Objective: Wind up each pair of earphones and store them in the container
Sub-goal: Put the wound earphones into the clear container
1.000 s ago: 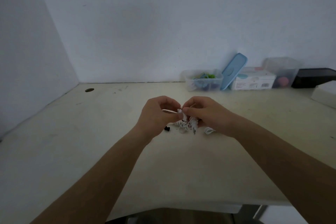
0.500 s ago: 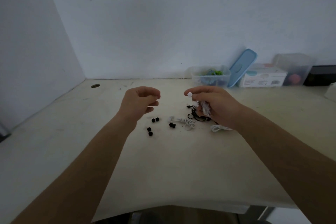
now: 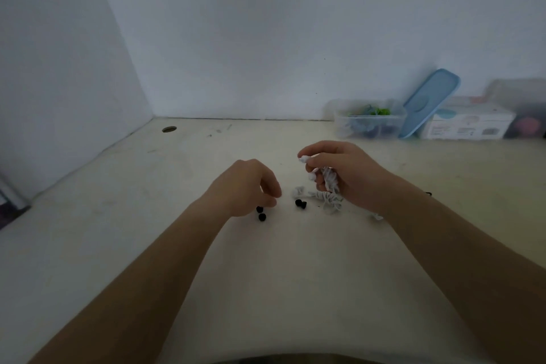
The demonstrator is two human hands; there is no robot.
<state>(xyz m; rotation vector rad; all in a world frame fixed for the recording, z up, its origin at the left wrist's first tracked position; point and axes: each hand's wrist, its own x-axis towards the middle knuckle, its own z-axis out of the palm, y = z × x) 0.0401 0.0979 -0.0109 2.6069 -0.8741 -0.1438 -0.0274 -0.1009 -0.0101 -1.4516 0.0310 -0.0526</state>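
The white earphones (image 3: 328, 177) sit bunched in the right hand (image 3: 351, 177). Its fingers curl round the cord, and thumb and forefinger pinch one earbud at the top. A second white coil (image 3: 326, 201) lies on the desk (image 3: 266, 289) at that hand's 7 o'clock, just beside it. At 9 o'clock the left hand (image 3: 243, 189) hangs with fingers curled down over black ear tips (image 3: 261, 217); whether it pinches one I cannot tell. The clear container (image 3: 369, 127) stands at 1 o'clock, well apart at the desk's far edge, with a blue lid (image 3: 428, 103) leaning beside it.
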